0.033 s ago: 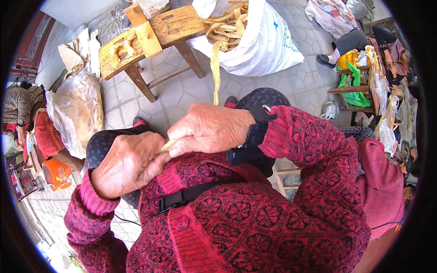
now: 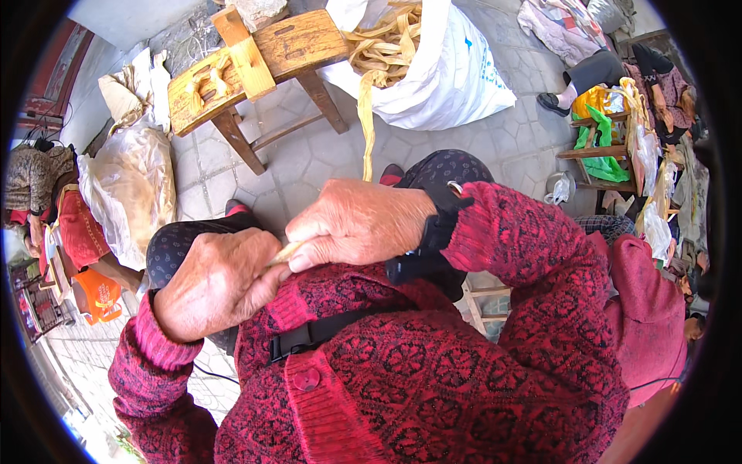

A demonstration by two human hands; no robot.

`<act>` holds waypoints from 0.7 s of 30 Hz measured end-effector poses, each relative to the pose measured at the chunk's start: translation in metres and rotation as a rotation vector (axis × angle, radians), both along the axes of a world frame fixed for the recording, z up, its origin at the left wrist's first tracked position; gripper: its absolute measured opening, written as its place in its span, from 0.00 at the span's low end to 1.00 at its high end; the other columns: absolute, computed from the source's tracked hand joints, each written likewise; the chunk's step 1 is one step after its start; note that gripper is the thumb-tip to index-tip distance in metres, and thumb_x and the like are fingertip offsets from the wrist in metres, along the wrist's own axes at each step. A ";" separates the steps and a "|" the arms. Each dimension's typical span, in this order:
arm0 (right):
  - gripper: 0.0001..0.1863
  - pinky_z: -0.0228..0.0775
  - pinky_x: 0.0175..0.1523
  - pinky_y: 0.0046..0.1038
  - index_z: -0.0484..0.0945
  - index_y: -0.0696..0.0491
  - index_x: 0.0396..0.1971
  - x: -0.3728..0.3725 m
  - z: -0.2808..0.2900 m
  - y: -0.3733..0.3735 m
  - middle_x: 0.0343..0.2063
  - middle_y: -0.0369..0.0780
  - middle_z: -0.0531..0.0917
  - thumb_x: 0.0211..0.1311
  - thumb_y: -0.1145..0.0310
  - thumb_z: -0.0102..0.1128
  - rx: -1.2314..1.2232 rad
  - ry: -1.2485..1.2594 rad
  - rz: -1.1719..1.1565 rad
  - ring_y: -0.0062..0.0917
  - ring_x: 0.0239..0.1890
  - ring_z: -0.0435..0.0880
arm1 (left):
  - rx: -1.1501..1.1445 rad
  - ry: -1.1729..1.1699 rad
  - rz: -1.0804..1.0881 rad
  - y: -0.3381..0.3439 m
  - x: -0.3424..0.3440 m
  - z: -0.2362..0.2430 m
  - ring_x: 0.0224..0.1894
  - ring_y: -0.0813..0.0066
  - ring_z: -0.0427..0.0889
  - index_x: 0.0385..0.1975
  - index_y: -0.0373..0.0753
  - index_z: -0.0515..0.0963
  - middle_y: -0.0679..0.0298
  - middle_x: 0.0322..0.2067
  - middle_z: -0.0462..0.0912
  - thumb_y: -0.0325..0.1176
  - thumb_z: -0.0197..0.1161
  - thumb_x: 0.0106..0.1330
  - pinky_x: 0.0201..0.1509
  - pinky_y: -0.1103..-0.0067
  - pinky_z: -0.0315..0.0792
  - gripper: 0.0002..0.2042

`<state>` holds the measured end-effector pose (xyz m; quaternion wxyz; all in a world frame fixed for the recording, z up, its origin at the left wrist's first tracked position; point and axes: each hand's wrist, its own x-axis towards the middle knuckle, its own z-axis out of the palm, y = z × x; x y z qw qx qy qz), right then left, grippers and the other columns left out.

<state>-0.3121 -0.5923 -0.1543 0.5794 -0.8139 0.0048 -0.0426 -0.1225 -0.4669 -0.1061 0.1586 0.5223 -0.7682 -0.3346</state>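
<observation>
L hand [image 2: 216, 282] & R hand [image 2: 359, 223] both pinch the tan strip [image 2: 285, 252] btwn them, 9 o'clock of view ctr, so prob. best w/ light, even tension & grips close, the hanging strip [image 2: 366, 127] left slack from the white sack [image 2: 444, 85] at 1 o'clock.

Seen from above, a seated person in a red-and-black patterned cardigan [image 2: 433, 371] pinches a pale strip [image 2: 284, 254] between the left hand [image 2: 212, 286] and right hand [image 2: 367, 220], held close together above the lap. Ahead, a white sack [image 2: 456, 81] brims with tan strips [image 2: 386, 46] (one trails over its edge toward the right hand). Beside it stands a wooden tabletop [image 2: 305, 45] bearing a wooden crosspiece [image 2: 243, 58] and small pale loops [image 2: 207, 83].
</observation>
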 end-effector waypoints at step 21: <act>0.14 0.64 0.27 0.30 0.78 0.59 0.27 0.003 -0.011 -0.022 0.16 0.43 0.76 0.64 0.62 0.59 0.085 0.347 -0.049 0.26 0.19 0.76 | 0.659 0.729 0.437 0.016 0.038 -0.022 0.23 0.83 0.77 0.38 0.32 0.77 0.67 0.24 0.78 0.39 0.59 0.70 0.29 0.85 0.71 0.14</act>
